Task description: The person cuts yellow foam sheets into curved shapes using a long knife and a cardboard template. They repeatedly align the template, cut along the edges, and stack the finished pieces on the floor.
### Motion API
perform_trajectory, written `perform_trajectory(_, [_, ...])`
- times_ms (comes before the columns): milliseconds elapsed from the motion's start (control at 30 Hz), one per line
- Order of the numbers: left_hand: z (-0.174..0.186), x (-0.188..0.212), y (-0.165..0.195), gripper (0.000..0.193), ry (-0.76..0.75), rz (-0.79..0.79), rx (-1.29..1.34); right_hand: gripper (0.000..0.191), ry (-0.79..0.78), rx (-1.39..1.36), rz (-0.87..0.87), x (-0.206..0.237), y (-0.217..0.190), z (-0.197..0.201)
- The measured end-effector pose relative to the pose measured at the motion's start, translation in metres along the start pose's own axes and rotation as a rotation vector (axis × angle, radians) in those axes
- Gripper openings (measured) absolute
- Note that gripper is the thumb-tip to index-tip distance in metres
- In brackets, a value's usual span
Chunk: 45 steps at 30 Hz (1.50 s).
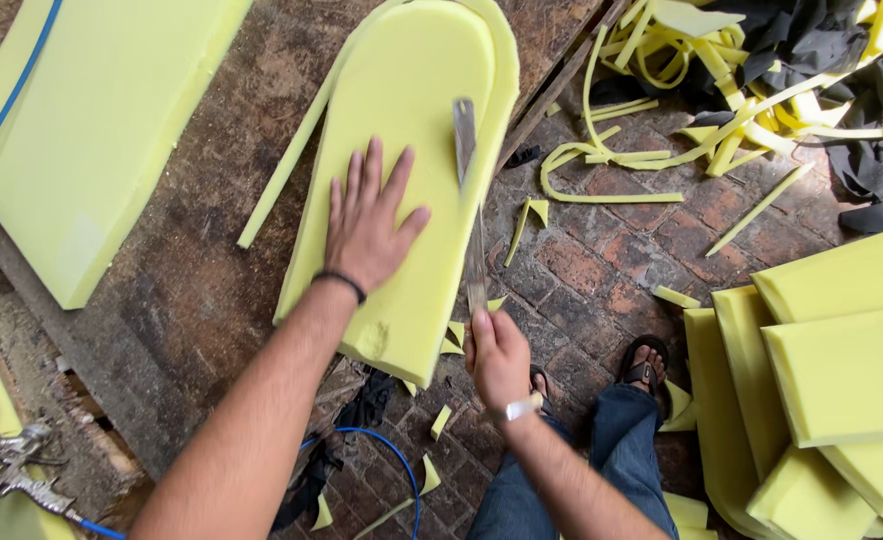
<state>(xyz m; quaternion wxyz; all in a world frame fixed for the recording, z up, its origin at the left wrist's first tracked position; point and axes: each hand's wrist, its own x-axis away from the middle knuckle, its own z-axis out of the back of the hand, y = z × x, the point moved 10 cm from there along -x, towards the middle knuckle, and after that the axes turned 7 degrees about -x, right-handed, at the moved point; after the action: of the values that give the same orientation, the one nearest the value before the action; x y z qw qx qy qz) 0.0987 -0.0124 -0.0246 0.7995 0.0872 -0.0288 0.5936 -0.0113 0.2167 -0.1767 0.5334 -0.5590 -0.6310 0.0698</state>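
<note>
The left hand lies spread flat on the rounded foam pad. The right hand grips the long knife; I'd keep its blade upright along the edge.

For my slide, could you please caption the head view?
Left hand presses an arch-topped yellow foam piece flat while the right hand draws a long knife along its edge.

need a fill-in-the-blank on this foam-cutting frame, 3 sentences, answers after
1. The left hand lies flat on the rounded yellow ____ piece.
2. The right hand grips the handle of a long ____ whose blade runs along the piece's right edge.
3. Thin yellow offcut strips lie on the ____ floor.

Missing words: foam; knife; brick
</note>
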Motion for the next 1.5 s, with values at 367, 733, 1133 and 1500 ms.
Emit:
perform_trajectory(367, [-0.011, 0.023, -0.007, 0.067, 0.049, 0.027, -0.210, 0.026, -0.030, -0.110, -0.178, 0.091, 0.030, 0.020])
perform_trajectory(733, [-0.013, 0.024, -0.007, 0.063, 0.070, 0.041, -0.201, 0.022, 0.036, 0.003, -0.216, 0.176, 0.077, 0.023])
perform_trajectory(1133, [-0.028, 0.012, -0.024, 0.065, -0.024, 0.075, -0.006, 0.025, 0.013, 0.071, -0.241, 0.219, 0.155, 0.066])
perform_trajectory(1500, [-0.012, 0.106, -0.030, 0.081, -0.077, 0.076, -0.008, 0.021, 0.289, 0.294, 0.154, 0.158, -0.120, 0.168])
